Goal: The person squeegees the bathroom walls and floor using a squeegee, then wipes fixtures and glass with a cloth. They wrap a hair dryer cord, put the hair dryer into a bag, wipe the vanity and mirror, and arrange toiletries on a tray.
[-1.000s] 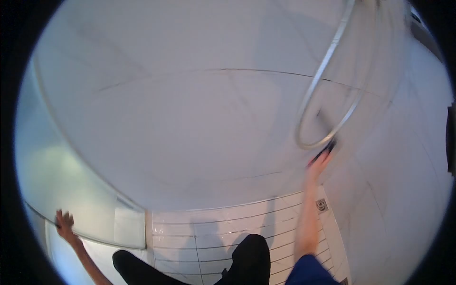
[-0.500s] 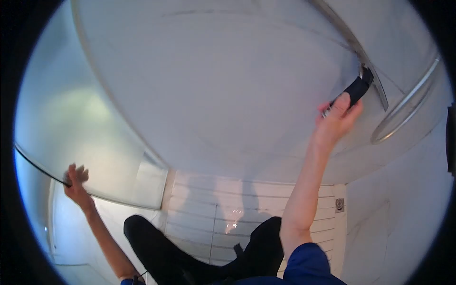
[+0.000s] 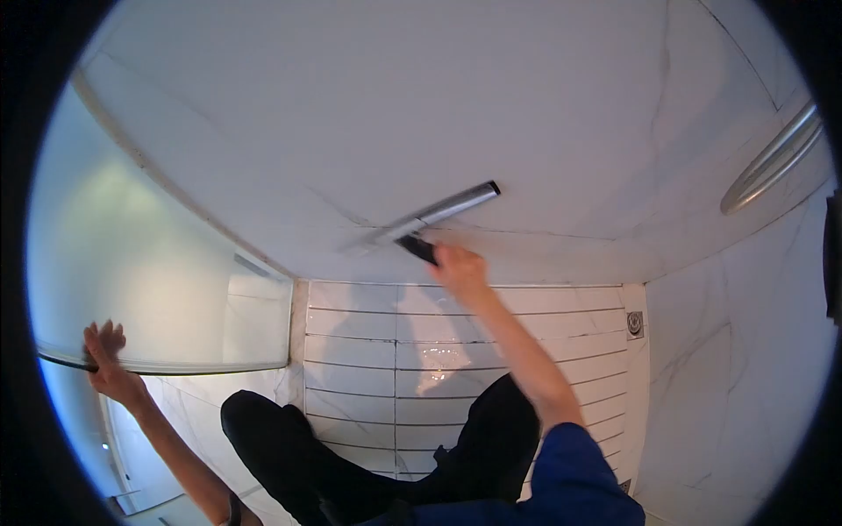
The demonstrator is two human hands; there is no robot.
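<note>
A squeegee (image 3: 449,207) with a metal blade and black handle lies against the marbled wall (image 3: 377,114), low down near the floor. My right hand (image 3: 460,270) is wrapped round its handle, and the left end of the blade is blurred. At the far left my left hand (image 3: 112,373) grips the edge of a frosted glass panel (image 3: 175,289), its fingers seen beside their reflection or shadow in the glass.
A metal shower hose (image 3: 763,175) hangs in a loop at the right. The white slatted floor (image 3: 351,351) has a wet, shiny patch and a square drain (image 3: 635,324) at its right corner. My knees (image 3: 263,430) in black trousers are bent below.
The squeegee in my right hand has moved left and down along the wall from beside the hose. My left hand has stayed at the glass edge while the view shifted.
</note>
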